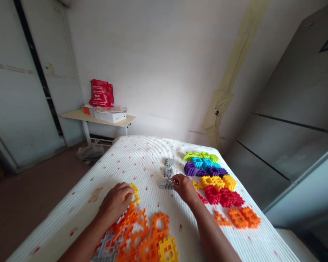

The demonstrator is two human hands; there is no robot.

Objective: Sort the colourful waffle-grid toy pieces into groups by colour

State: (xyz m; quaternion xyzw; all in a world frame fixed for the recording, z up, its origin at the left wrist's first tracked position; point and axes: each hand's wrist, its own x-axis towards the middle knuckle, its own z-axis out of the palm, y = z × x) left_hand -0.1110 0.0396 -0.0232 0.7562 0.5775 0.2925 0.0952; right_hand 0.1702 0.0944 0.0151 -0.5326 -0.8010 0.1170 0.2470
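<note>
My left hand (116,199) is closed at the edge of a yellow interlocking building piece (136,193), held just above the loose pile. Under and in front of that hand lie orange building pieces (149,246), grey pieces (107,247) and a square yellow piece with a window pattern (168,249). Farther forward, my right hand (183,186) has its fingers closed on a grey building piece (167,184). Two more grey pieces, a window one (168,171) and a flat one (170,162), stand in line beyond it.
Sorted rows on the right hold lime (199,156), light blue (207,163), purple (190,169), yellow (218,182), red (226,197) and orange (244,217) pieces. A white padded cover (120,160) lies beneath. A side table (75,114) carries a red bag (100,94) and boxes.
</note>
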